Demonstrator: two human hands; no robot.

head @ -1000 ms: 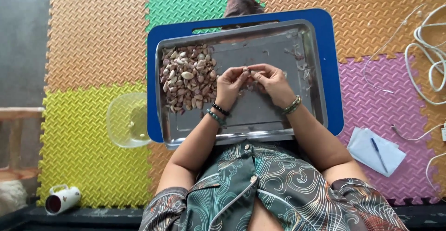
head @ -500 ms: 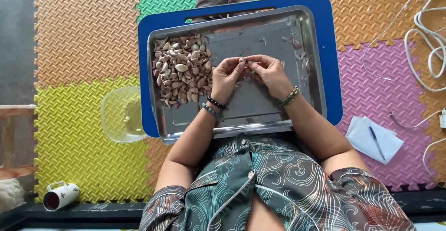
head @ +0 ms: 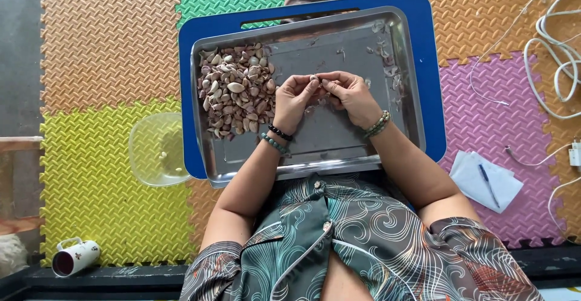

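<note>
My left hand and my right hand meet fingertip to fingertip over the middle of a steel tray. Together they pinch one small garlic clove. A heap of unpeeled garlic cloves fills the tray's left part, right beside my left hand. Bits of papery skin lie scattered along the tray's right side. The tray rests on a blue board.
A clear plastic bowl holding a few small pieces sits left of the tray on the coloured foam mats. A white mug lies on its side at bottom left. Paper with a pen and white cables lie to the right.
The view has shifted slightly, so the tray sits lower and more to the right in the picture. Both hands stay together on the clove, fingers working at it.
</note>
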